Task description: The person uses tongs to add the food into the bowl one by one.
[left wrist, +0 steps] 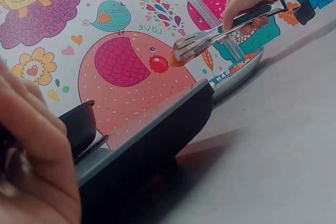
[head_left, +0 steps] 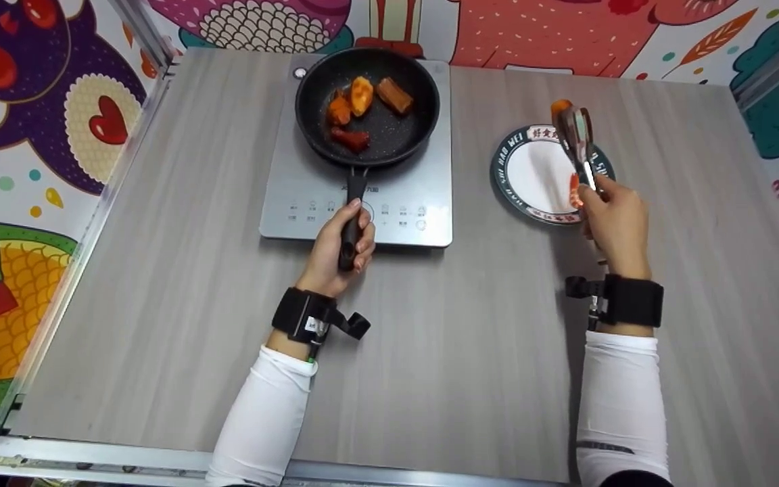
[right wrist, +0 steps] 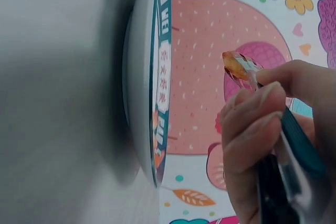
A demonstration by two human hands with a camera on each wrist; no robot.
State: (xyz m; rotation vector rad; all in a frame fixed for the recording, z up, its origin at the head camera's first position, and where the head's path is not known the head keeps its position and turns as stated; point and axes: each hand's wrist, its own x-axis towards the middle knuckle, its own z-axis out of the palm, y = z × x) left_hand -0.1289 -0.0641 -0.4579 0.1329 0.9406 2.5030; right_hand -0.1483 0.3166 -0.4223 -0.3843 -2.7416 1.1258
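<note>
My left hand grips the black handle of a frying pan, its fingers curled round it. Inside the pan lie several food pieces: a yellow-orange one, an orange one, a brown one and a dark red one. In my right hand are metal tongs, pinching an orange piece of food in their tips. That piece is held up above the far rim of a white plate with a dark green patterned border. An orange-red piece shows on the plate, partly hidden by the tongs.
The pan is over a silver induction cooktop with a touch panel at its front. A grey wood-grain table carries everything. Walls with cartoon prints stand behind and at the sides, and a metal rail edges the front.
</note>
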